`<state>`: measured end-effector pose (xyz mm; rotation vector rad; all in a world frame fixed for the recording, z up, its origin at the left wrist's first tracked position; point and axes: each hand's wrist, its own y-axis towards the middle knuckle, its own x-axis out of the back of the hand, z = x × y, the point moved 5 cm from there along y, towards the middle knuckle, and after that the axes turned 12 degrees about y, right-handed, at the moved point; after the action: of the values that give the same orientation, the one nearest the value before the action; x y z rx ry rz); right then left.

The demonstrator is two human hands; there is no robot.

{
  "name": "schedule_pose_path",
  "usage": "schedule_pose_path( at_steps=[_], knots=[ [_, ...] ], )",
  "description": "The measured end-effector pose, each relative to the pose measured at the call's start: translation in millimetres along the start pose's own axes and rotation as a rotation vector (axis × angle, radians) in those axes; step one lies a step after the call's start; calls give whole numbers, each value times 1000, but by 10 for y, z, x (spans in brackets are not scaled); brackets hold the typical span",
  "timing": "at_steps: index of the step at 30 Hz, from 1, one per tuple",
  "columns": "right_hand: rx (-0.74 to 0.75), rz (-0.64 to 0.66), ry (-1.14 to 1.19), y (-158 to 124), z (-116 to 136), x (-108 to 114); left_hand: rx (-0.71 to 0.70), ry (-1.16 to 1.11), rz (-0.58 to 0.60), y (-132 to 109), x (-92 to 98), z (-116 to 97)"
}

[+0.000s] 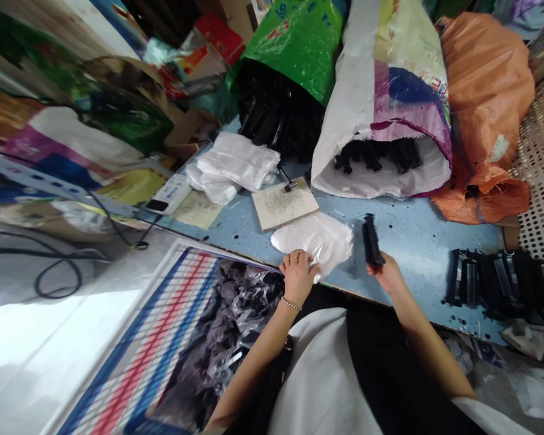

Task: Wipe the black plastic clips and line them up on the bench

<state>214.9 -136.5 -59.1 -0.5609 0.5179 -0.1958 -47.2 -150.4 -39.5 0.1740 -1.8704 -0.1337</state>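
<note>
My right hand (388, 275) grips the lower end of a black elongated plastic part (370, 238), holding it up over the blue tabletop. At the table's front edge, my left hand (298, 275) has its fingers curled on the near edge of a stack of thin clear plastic bags (321, 238), with a bag corner between thumb and fingers. Just behind the stack lies a worn, pale board (284, 208), and a small black part with a metal piece (291, 185) rests on its far corner. Several similar black parts (498, 281) are lined up at the table's right.
A green sack (294, 42) and a white sack (344, 121) lie open at the back, with black parts inside. Beside them slumps an orange sack (485, 109). More folded bags (240, 160) lie at left. Below, a striped crate (149, 338) holds bagged dark items.
</note>
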Motion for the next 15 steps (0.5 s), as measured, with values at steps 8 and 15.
schedule_pose_path(
  at_steps=[8,15],
  knots=[
    [-12,147,-13,-323,66,15,-167,-181,113,429,-186,-397],
    [-234,273,228,-504,-52,87,19,-455,265,570,-230,-102]
  ],
)
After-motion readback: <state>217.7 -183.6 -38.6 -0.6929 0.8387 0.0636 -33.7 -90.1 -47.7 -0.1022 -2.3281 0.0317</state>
